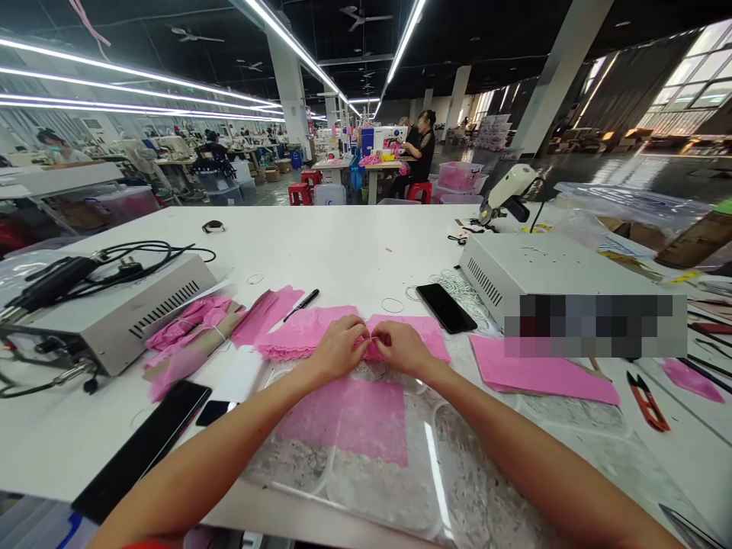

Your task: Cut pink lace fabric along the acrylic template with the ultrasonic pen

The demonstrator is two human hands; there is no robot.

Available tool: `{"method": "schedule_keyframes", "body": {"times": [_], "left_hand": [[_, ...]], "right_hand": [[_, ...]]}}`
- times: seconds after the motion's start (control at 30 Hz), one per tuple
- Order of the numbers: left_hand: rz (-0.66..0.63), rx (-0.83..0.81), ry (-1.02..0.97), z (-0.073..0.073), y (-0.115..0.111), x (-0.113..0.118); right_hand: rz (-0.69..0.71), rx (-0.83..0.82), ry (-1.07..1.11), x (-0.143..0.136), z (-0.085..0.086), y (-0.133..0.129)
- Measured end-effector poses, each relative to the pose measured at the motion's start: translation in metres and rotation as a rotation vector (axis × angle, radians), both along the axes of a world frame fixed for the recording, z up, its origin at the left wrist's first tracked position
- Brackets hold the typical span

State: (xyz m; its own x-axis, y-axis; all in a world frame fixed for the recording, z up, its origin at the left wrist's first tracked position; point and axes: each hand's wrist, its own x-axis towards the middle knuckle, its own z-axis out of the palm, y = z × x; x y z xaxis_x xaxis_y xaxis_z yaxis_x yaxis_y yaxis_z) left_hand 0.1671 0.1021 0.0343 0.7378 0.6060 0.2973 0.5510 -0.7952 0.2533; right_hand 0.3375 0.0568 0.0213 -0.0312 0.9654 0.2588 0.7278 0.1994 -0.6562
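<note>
Strip lights (pixel 137 72) cross the dark ceiling of a sewing hall, above a broad white table (pixel 320 244). Three red stools (pixel 300 194) show at the far side, and one clear bin (pixel 459 177) there, beyond a seated person (pixel 422 149), contains pink material.

Two grey metal boxes (pixel 549 263) stand on the table, one left, one right; a black corded tool (pixel 62 280) lies on the left one. Near the middle, the left hand (pixel 341 347) and right hand (pixel 400 347) each pinch narrowly at pink fabric (pixel 303 328), fingertips almost meeting; the exact bit gripped is too small to tell. One translucent pink piece (pixel 371 419) lies nearer.

One pen (pixel 300 305) rests left of the hands, one black phone (pixel 446 307) right, and one pair of orange-handled snips (pixel 648 404) farther right.
</note>
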Motion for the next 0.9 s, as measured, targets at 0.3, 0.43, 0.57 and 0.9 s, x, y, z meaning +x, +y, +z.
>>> {"method": "schedule_keyframes", "body": {"times": [0.3,0.43,0.57,0.9], "left_hand": [[0.212,-0.031,0.015,-0.005,-0.034,0.067],[0.27,-0.067,0.028,-0.003,-0.03,0.107],[0.226,-0.04,0.03,0.003,-0.032,0.123],[-0.385,0.058,0.157,-0.012,-0.103,0.078]], "right_hand": [[-0.263,0.092,0.247,0.03,0.029,-0.003],[-0.367,0.137,0.355,0.047,0.046,-0.016],[-0.534,0.162,0.453,0.088,0.058,-0.053],[-0.8,-0.107,0.262,0.131,-0.003,-0.215]]}}
